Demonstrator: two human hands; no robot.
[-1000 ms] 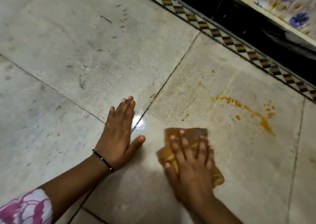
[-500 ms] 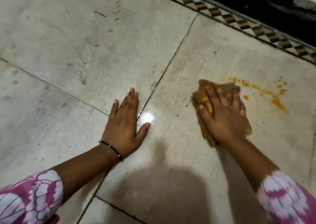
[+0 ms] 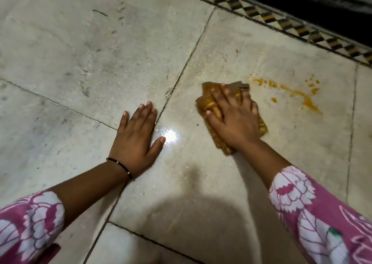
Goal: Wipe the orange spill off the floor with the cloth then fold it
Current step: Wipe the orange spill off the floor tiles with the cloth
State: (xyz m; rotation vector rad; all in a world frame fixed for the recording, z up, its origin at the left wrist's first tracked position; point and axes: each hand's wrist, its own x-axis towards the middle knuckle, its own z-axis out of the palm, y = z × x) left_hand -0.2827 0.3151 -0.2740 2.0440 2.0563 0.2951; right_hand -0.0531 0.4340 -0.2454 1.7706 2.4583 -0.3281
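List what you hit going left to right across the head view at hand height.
Left hand with a black wrist bracelet, flat on the grey stone floor → bright glare spot → right hand pressing the folded orange-stained cloth → orange spill streak.

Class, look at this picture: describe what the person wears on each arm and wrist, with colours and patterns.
Both forearms are bare below loose pink sleeves printed with large white flowers: the left sleeve and the right sleeve, which also shows a small green mark. A thin black beaded bracelet circles the wrist of the left hand. The right hand wears nothing visible.
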